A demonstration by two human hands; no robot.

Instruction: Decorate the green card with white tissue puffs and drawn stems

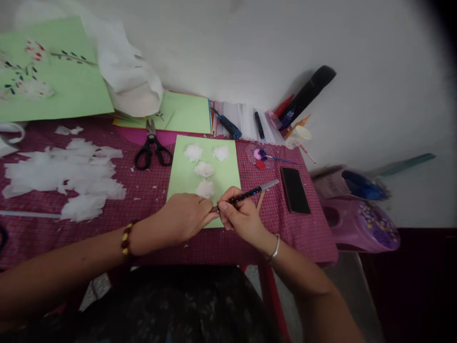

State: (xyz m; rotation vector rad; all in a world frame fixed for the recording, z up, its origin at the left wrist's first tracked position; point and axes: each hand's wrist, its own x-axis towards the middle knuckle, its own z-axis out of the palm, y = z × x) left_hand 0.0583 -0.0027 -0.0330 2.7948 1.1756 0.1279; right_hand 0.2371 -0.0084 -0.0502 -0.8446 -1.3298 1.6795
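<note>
Our left hand [186, 215] and right hand [243, 216] grip a pen [254, 192] over checked cloth [285, 240]; a wall [221, 47] rises beyond scissors [152, 139] and phone [295, 190].

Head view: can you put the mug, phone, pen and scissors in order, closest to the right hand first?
From the right hand:
1. Pen: held in its fingers.
2. Phone: on the table, to the right.
3. Scissors: to the left, beyond the left hand.
4. Mug: at the far left edge.
</note>
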